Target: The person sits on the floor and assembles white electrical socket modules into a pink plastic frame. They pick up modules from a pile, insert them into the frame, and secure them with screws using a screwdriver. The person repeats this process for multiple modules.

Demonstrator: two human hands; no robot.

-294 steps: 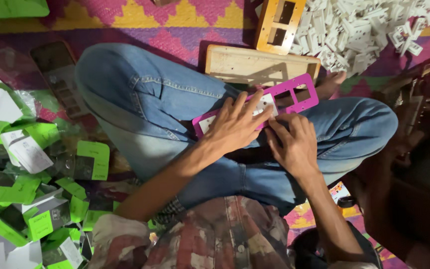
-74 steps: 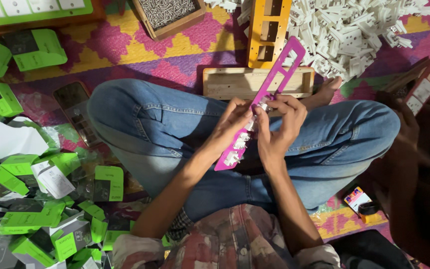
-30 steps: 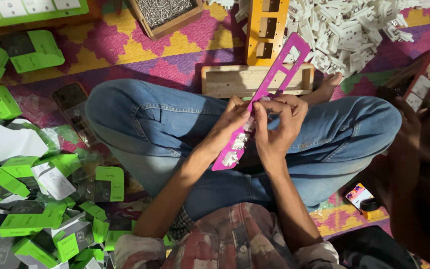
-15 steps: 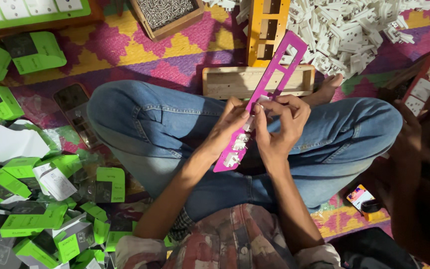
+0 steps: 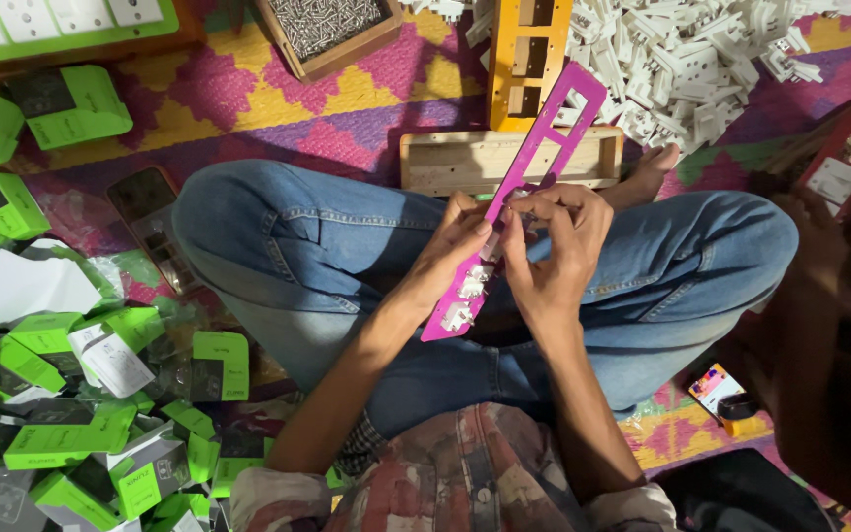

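I sit cross-legged in blue jeans and hold a long pink plastic frame [image 5: 554, 128] with rectangular cut-outs slanted over my lap. My left hand [image 5: 450, 246] grips its left edge near the middle. My right hand [image 5: 558, 232] pinches the frame from the right, fingertips on a small white switch part set in it. Several white parts [image 5: 460, 315] sit in the frame's lower slots. The upper slots are bare.
A wooden tray [image 5: 445, 163] and a yellow frame [image 5: 529, 54] lie beyond my knees. A heap of white switch parts [image 5: 701, 49] is at the top right. A box of screws [image 5: 327, 25] is top centre. Green cartons [image 5: 81, 394] crowd the left. Another person's hand [image 5: 829, 246] is at right.
Ten seconds ago the pink frame lay flat on my lap; now it is raised and slanted in both hands. Over the last second the hands barely shifted.
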